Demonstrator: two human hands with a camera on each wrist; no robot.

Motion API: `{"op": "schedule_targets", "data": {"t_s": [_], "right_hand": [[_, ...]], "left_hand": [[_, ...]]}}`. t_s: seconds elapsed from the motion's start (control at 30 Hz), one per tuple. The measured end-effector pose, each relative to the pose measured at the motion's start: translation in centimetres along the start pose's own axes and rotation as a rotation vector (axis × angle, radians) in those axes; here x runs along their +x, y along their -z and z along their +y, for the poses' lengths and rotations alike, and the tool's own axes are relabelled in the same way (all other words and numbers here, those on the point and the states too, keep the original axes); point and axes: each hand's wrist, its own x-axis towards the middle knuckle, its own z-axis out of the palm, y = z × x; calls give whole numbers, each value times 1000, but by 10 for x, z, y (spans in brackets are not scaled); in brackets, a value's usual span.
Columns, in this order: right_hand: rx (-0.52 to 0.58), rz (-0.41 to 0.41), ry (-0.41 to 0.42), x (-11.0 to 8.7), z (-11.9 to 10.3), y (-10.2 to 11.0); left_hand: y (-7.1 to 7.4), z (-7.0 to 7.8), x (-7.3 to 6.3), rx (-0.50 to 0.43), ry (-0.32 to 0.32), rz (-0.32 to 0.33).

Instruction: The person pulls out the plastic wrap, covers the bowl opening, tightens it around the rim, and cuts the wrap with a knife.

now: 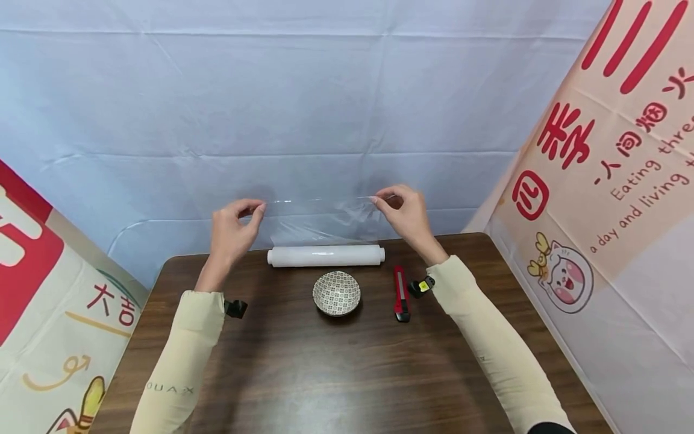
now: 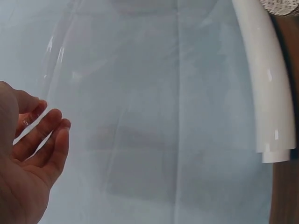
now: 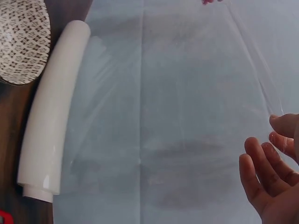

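Note:
A roll of clear cling film (image 1: 326,255) lies along the far edge of the table. Its loose sheet (image 1: 325,220) rises from the roll and stretches between both hands. My left hand (image 1: 234,229) pinches the left end of the sheet's free edge between thumb and forefinger. At the other end, my right hand (image 1: 405,216) pinches the right corner the same way. In the left wrist view the other fingers of the left hand (image 2: 37,144) are loosely bent. The right wrist view has the right hand (image 3: 273,163) at the lower right, film running up from its fingertips.
A patterned bowl (image 1: 337,293) stands on the wooden table (image 1: 303,374) in front of the roll. To its right lies a red utility knife (image 1: 401,294). A pale cloth backdrop (image 1: 282,108) hangs behind the table, with printed cloth (image 1: 612,181) at the right side.

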Motion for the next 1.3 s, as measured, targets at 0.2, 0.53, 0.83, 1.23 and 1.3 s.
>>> {"op": "schedule_targets", "data": {"t_s": [0.2,0.53,0.83,1.23,1.3], "right_hand": [[-22,-19,27,-21,0,4],[-38,-26,32,-55,4,7],[-32,-14,68,-85,12,8],[-67,-26,144,-118,16,6],[-67,-21,159,-122,18,6]], "left_hand": [[-4,-2,-27,-1,-16,15],[-13,-4,-67,-10,-86,43],[-18,-5,-98,5,-125,42],[-20,-13,-129,-24,-120,41],[-20,-14,-133,-36,-119,38]]}}
